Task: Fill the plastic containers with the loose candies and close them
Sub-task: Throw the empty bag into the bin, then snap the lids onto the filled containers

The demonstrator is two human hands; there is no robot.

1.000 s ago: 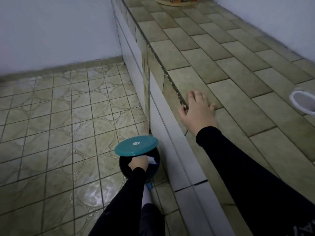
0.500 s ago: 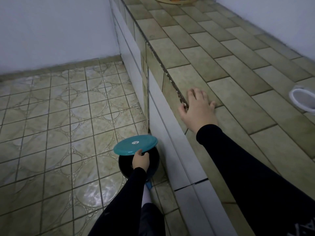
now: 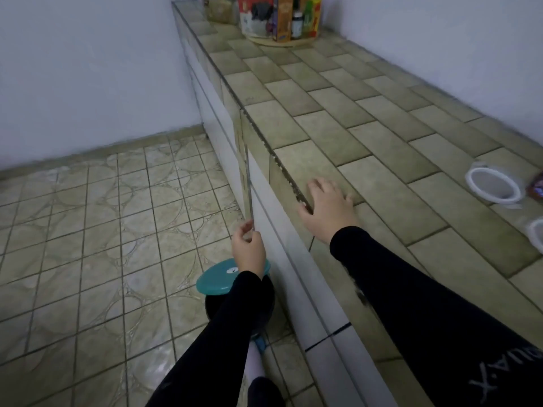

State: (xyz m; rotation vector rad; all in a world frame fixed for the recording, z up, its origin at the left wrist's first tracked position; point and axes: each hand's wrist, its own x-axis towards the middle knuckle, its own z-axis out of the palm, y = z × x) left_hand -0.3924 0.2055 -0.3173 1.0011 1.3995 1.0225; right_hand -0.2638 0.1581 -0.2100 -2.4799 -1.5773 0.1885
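Note:
Two clear plastic containers with white rims stand open on the tiled counter at the far right, one (image 3: 493, 188) whole and one (image 3: 536, 235) cut by the frame edge. A dark candy wrapper (image 3: 536, 190) lies beside the upper one. My right hand (image 3: 329, 210) rests flat on the counter's front edge, fingers spread, holding nothing. My left hand (image 3: 248, 248) hangs in front of the counter face above the bin, fingers loosely curled with nothing in them.
A black pedal bin with its teal lid (image 3: 223, 277) tilted up stands on the floor against the counter face, my foot (image 3: 258, 346) at its pedal. A round wooden turntable (image 3: 282, 39) with boxes and bottles sits at the counter's far end. The counter (image 3: 338, 118) runs along the right wall.
My left hand has risen from the bin's mouth to above it; the white scrap it held a second ago is gone. The view has tilted up, showing the counter's far end.

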